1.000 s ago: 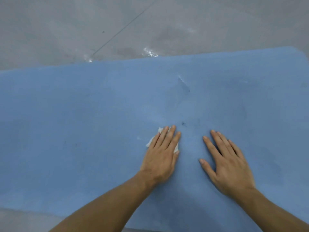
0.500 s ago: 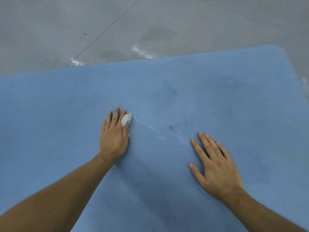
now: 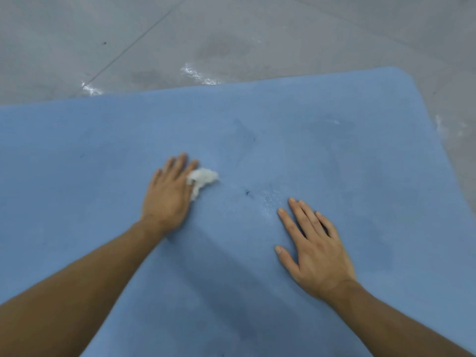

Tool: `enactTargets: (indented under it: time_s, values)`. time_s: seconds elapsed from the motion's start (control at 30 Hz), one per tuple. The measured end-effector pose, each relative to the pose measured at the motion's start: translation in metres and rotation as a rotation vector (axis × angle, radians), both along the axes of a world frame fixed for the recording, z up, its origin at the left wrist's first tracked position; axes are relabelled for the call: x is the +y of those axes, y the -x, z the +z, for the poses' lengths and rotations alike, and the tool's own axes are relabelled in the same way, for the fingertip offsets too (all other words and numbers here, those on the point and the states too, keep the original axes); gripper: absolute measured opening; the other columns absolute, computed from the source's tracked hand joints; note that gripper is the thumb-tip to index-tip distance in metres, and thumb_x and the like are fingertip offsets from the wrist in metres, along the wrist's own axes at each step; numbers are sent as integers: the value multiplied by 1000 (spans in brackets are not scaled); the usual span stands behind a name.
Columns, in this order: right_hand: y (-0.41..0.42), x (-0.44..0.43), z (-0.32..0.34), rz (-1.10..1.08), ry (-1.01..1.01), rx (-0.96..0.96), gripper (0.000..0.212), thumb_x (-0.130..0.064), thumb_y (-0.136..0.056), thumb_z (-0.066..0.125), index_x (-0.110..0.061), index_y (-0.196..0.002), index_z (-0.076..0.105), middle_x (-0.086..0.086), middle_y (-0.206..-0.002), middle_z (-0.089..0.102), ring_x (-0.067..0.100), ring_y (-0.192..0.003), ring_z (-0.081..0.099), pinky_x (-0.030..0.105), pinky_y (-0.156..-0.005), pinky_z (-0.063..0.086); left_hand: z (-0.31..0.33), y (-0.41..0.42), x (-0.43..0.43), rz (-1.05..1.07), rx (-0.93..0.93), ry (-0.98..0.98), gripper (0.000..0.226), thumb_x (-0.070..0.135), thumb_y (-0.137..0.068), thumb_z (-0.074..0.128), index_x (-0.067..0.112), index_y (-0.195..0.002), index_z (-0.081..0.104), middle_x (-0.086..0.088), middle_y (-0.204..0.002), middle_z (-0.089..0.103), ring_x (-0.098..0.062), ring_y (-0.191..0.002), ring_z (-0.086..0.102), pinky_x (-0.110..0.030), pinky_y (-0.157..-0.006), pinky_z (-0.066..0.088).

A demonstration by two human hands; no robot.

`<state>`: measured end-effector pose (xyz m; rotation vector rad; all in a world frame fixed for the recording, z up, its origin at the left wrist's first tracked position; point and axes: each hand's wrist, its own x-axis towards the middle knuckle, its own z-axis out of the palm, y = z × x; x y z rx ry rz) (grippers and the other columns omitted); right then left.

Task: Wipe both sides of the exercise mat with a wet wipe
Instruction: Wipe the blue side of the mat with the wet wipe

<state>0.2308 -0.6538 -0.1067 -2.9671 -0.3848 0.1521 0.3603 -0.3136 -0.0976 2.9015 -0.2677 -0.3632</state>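
Note:
A blue exercise mat (image 3: 334,155) lies flat on the floor and fills most of the view. My left hand (image 3: 168,194) lies palm down on it with straight fingers, pressing a crumpled white wet wipe (image 3: 202,180) that sticks out on the hand's right side. My right hand (image 3: 313,249) rests flat on the mat further right and nearer to me, fingers spread, holding nothing. A wet streak and a small dark mark (image 3: 247,192) show on the mat between the hands.
Grey concrete floor (image 3: 231,34) lies beyond the mat's far edge, with shiny wet patches (image 3: 195,73) next to that edge. The mat's rounded far right corner (image 3: 401,73) is in view, with floor to its right.
My left hand swept the wipe leftward across the mat, then came a little back to the right, with more of the wipe now showing. My right hand stayed flat in place.

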Motion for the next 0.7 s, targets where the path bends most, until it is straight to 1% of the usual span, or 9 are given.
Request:
enactTargets:
  time_s: [0.1,0.23,0.3,0.37,0.4,0.5,0.57,0.63,0.7]
  values:
    - [-1,0,1,-5,-22,11,72,-58,-103,35,-24,-165,25,0,-174,11,15,-160,8,38,-129,8,3,-20,58,213,-48,-125,64,44,-102,23,21,-160,36,-14,-168,25,-42,-153,25,-59,-120,22]
    - [-17,-6,0,15,-22,8,73,-62,-103,31,-22,-165,25,-2,-174,13,13,-160,8,38,-129,8,12,-31,102,514,-49,-217,52,33,-109,31,21,-161,32,-13,-170,18,-35,-156,16,-54,-124,17]
    - [-42,-13,-2,-44,-8,7,74,-63,-104,23,-22,-165,23,-3,-174,12,13,-160,8,40,-129,9,11,-33,99,538,-72,-176,52,30,-109,32,12,-157,36,-19,-165,27,-40,-150,26,-57,-120,26]
    - [-69,-21,-3,-89,-9,18,77,-67,-102,18,-23,-166,19,-4,-174,9,13,-160,4,39,-129,8,8,-30,71,444,-110,-79,55,31,-107,31,2,-152,42,-25,-156,39,-45,-141,39,-59,-115,36]
    - [-80,-25,-4,-85,-2,21,79,-69,-101,17,-23,-166,17,-4,-174,7,12,-160,2,38,-129,7,7,-26,49,385,-121,-33,56,31,-107,32,2,-153,42,-25,-157,39,-45,-142,39,-58,-117,35]
    - [-96,-31,-7,-54,13,17,82,-72,-100,21,-25,-167,14,-5,-174,4,10,-160,-1,38,-130,6,1,-5,-37,213,-108,65,55,27,-109,32,13,-162,30,-11,-170,24,-33,-156,21,-47,-126,20]
    - [-96,-32,-7,-69,9,-1,79,-69,-101,24,-25,-166,16,-5,-174,7,10,-160,2,38,-129,8,-1,15,-97,103,-77,108,57,31,-109,23,20,-165,21,-3,-172,15,-26,-159,11,-43,-128,9]
    - [-97,-32,-6,-76,-1,-10,76,-65,-102,27,-25,-166,20,-5,-174,10,11,-160,5,38,-129,10,-4,32,-138,-30,-70,107,60,36,-107,16,24,-165,21,2,-173,14,-22,-160,6,-40,-128,3]
    - [-97,-33,-5,-77,-14,-17,75,-63,-102,30,-24,-165,23,-4,-174,12,12,-160,9,39,-129,13,-9,41,-154,-167,-84,75,57,37,-108,19,25,-163,27,4,-173,16,-21,-160,8,-41,-128,6]
